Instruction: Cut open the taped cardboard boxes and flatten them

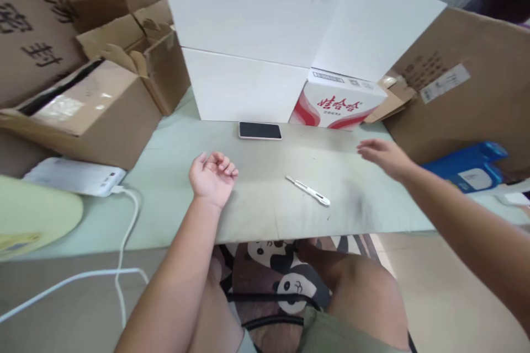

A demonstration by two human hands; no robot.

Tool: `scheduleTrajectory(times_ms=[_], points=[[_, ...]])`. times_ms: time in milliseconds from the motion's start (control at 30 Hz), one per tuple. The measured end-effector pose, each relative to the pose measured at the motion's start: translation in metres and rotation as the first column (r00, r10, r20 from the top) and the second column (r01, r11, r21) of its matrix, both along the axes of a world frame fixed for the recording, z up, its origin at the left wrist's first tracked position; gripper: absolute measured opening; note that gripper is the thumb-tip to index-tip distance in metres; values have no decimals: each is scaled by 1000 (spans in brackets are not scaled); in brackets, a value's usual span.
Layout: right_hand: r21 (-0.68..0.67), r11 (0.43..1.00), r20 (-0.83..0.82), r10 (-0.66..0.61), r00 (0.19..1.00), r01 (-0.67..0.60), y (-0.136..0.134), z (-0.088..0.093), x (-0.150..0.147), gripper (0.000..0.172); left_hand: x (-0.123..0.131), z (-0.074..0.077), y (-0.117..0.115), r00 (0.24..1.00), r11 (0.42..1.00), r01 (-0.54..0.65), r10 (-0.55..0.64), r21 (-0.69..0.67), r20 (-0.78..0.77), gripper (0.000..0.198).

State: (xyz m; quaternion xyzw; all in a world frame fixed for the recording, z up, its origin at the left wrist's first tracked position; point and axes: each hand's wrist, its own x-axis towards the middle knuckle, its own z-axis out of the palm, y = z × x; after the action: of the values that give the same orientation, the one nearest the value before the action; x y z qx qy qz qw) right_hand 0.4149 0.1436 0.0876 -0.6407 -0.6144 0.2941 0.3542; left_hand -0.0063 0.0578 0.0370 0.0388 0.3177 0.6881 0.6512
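Note:
My left hand (213, 177) rests palm up above the table's left-middle part, its fingers loosely curled and nothing in them. Across the table, my right hand (383, 155) hovers at the right with fingers stretched out to the left, also holding nothing. Between the two hands lies a slim white craft knife (308, 191), slanted with its thin tip toward the upper left; neither hand touches it. A phone (260, 130) with a dark screen lies flat farther back, beyond my left hand.
White panels (244, 85) and a red-and-white carton (337, 102) stand at the back. Cardboard boxes (136, 116) flank the left, with a white power bank (78, 175) and its cable (134, 209). A large carton (467, 88) and a blue container (467, 168) are at right.

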Motion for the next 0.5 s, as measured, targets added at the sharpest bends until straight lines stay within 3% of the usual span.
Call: scheduleTrajectory(times_ms=[100, 200, 300, 400, 500], points=[[-89, 978, 137, 201, 970, -190, -7, -27, -96, 15, -3, 2, -5, 997, 999, -48, 49, -23, 56, 43], [-102, 889, 220, 457, 862, -446, -13, -26, -203, 18, -10, -1, -6, 986, 986, -161, 163, -51, 39, 45], [-59, 759, 295, 633, 715, -648, -19, -7, -303, 28, -22, -5, -7, 947, 946, -322, 322, -29, -6, 47], [25, 653, 374, 697, 612, -757, -27, 13, -390, 36, -37, -6, -8, 894, 895, -446, 447, 25, -32, 45], [92, 423, 525, 749, 405, -902, -40, 26, -462, 42, -49, -8, -7, 865, 867, -498, 498, 16, -55, 41]])
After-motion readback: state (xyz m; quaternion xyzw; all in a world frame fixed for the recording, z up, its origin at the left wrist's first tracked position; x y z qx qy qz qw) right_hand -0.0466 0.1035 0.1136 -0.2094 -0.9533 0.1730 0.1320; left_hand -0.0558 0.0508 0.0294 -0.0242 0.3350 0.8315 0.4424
